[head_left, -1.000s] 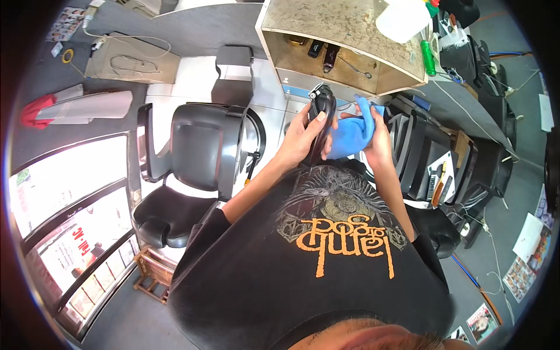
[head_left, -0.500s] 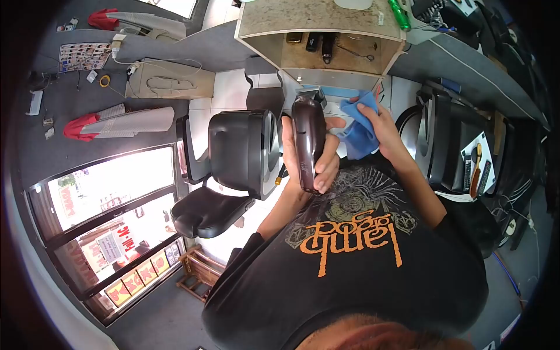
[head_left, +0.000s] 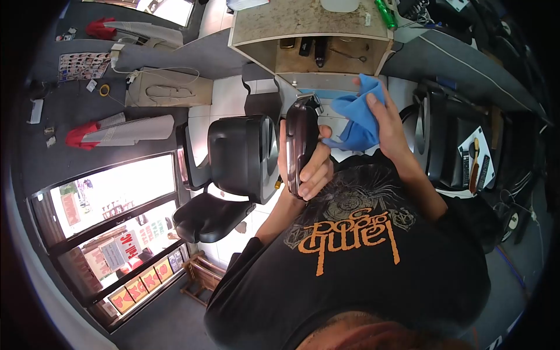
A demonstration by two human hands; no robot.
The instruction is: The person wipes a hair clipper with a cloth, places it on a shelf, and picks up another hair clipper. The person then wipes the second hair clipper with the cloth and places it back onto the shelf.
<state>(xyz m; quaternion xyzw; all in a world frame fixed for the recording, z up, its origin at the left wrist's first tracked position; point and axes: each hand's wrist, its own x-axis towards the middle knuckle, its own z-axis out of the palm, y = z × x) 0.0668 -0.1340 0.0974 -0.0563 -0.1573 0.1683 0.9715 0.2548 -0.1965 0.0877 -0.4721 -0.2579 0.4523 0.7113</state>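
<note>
My left hand (head_left: 315,174) is wrapped round a dark, glossy hair clipper (head_left: 301,137), held upright in front of my chest with its metal blade end at the top. My right hand (head_left: 387,119) grips a crumpled blue cloth (head_left: 359,119) to the right of the clipper. One corner of the cloth hangs down close to the fingertips of my left hand; whether they touch is unclear.
Ahead, an open-fronted cabinet (head_left: 248,29) holds scissors (head_left: 349,54) and dark clippers (head_left: 320,51). A black barber chair (head_left: 236,156) stands left, another (head_left: 449,134) right. A wooden stool (head_left: 204,274) is lower left, near the windows.
The camera view has swung. The clipper has turned in my left hand from a slant to nearly upright. My right hand has raised the blue cloth and moved it clear of the clipper.
</note>
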